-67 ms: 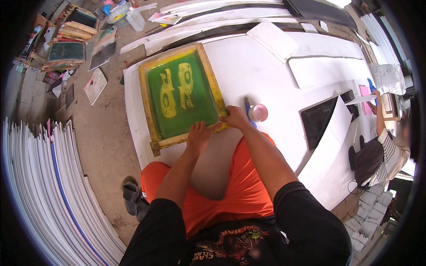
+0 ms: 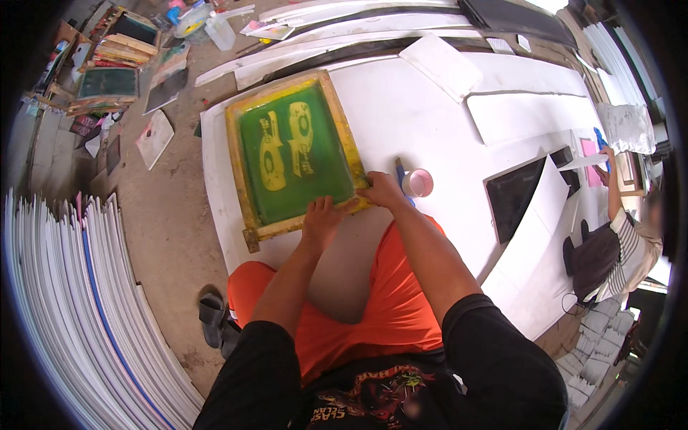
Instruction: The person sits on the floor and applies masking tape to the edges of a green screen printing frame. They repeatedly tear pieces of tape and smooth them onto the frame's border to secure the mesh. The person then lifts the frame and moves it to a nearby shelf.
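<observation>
A silk screen (image 2: 319, 165) with a wooden frame and green mesh lies flat on a white board in front of me. Two yellowish, elongated designs show in its mesh, and yellow colour stains the wood. At the frame's near right corner, my right hand (image 2: 382, 190) is closed round the wood. My left hand (image 2: 322, 221) sits just left of it, fingers bent over the near rail and thumb reaching toward the right hand. To the right of my right hand stands an open round tub (image 2: 417, 183), pinkish inside, beside a blue-handled tool (image 2: 399, 170).
White sheets (image 2: 527, 118) and a black panel (image 2: 512, 197) lie to the right, where another person (image 2: 616, 244) sits working. Upright stacked boards (image 2: 79, 301) fill the left side. More framed screens (image 2: 107, 84) lean at the far left; sandals (image 2: 213, 315) rest on the floor.
</observation>
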`<control>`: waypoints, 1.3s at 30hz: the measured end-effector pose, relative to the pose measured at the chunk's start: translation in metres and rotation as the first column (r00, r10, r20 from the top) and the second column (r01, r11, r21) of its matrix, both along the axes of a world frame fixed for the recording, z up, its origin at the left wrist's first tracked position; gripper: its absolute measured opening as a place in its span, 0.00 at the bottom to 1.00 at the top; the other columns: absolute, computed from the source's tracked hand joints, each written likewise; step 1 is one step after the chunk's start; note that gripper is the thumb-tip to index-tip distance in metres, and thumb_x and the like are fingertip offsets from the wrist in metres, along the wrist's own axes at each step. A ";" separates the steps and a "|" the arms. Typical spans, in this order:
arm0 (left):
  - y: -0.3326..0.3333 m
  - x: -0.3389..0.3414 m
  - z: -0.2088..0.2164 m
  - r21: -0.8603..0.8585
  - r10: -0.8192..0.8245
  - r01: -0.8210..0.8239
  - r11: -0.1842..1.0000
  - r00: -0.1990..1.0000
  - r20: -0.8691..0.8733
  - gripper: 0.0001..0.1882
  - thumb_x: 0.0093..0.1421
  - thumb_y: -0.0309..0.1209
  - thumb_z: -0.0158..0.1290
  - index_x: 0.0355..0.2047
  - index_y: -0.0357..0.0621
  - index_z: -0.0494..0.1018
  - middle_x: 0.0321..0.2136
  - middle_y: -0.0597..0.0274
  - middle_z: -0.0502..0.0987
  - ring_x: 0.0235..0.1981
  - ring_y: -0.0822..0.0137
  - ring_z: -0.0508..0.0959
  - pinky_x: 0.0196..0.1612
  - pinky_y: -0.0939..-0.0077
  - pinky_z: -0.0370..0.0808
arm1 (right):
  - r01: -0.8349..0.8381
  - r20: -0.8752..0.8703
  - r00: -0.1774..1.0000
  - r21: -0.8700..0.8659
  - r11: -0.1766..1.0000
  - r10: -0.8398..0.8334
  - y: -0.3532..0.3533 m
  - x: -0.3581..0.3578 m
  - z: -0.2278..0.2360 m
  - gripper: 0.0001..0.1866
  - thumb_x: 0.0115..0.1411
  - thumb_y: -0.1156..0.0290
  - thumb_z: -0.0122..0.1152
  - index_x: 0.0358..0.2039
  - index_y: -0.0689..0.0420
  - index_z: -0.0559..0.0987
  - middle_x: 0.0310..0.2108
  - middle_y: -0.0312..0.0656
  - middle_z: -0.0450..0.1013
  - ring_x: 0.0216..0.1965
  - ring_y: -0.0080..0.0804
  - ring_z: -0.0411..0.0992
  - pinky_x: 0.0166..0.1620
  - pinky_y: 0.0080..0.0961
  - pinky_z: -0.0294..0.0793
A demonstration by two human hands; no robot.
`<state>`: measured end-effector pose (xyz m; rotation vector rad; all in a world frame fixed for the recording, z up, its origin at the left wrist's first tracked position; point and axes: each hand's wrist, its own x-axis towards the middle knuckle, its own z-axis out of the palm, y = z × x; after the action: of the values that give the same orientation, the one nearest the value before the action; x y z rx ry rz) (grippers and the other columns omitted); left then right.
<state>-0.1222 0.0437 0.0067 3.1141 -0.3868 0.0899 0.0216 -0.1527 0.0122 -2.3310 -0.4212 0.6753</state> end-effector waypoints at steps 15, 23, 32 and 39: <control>-0.006 0.003 0.008 -0.060 0.015 -0.020 0.998 0.996 -0.090 0.38 0.56 0.31 0.59 0.67 0.79 0.69 0.47 0.48 0.76 0.49 0.49 0.78 0.48 0.53 0.77 | 0.088 0.105 0.993 -0.431 0.898 -0.047 0.051 -0.012 0.017 0.26 0.67 0.51 0.55 0.48 0.65 0.75 0.43 0.59 0.81 0.48 0.55 0.81 0.51 0.47 0.81; -0.002 -0.002 0.003 -0.186 0.005 0.008 0.983 0.998 0.069 0.32 0.60 0.29 0.54 0.64 0.78 0.73 0.44 0.57 0.74 0.47 0.57 0.75 0.44 0.60 0.75 | 0.056 0.090 0.996 -0.405 0.912 -0.021 0.038 -0.009 0.023 0.27 0.68 0.49 0.53 0.47 0.64 0.77 0.42 0.60 0.81 0.48 0.57 0.80 0.51 0.49 0.80; 0.003 0.000 0.010 -0.250 0.009 -0.019 0.968 0.999 -0.043 0.31 0.62 0.35 0.58 0.66 0.71 0.70 0.51 0.57 0.75 0.55 0.54 0.75 0.54 0.57 0.74 | 0.142 0.096 0.989 -0.432 0.891 -0.111 0.051 -0.006 0.021 0.36 0.61 0.39 0.62 0.46 0.67 0.77 0.40 0.61 0.81 0.45 0.57 0.80 0.50 0.49 0.79; 0.076 -0.036 0.008 -0.378 0.030 -0.129 0.917 0.966 -0.257 0.29 0.59 0.39 0.64 0.61 0.51 0.74 0.55 0.58 0.78 0.58 0.55 0.75 0.61 0.58 0.72 | -0.065 -0.030 0.998 -0.173 0.983 0.061 0.015 0.007 0.026 0.37 0.57 0.41 0.70 0.49 0.66 0.79 0.40 0.59 0.81 0.46 0.53 0.81 0.51 0.45 0.79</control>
<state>-0.1579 0.1195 0.0148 2.6968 -0.2031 -0.1954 0.0289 -0.1374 0.0381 -2.4791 -0.4427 0.7984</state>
